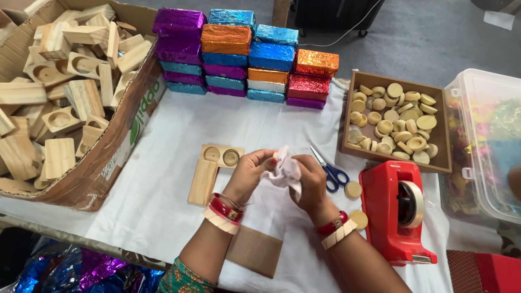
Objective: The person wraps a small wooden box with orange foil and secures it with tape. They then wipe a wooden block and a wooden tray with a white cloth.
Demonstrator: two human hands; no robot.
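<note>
My left hand (251, 172) and my right hand (310, 182) meet over the white cloth-covered table (163, 179), both pinching a crumpled piece of pale pink tissue (286, 171) wrapped around something small and hidden. Both wrists wear red and cream bangles. A light wooden block with two round hollows (221, 156) lies just left of my left hand, with a plain wooden piece (202, 182) touching it below. A brown card rectangle (255, 250) lies under my forearms.
Blue-handled scissors (330, 172) and two loose wooden discs (353, 189) lie right of my hands. A red tape dispenser (396, 211), a wooden tray of discs (445, 135), a clear plastic bin (483, 146), stacked foil-wrapped blocks (244, 54), and a cardboard box of wooden pieces (108, 163) surround them.
</note>
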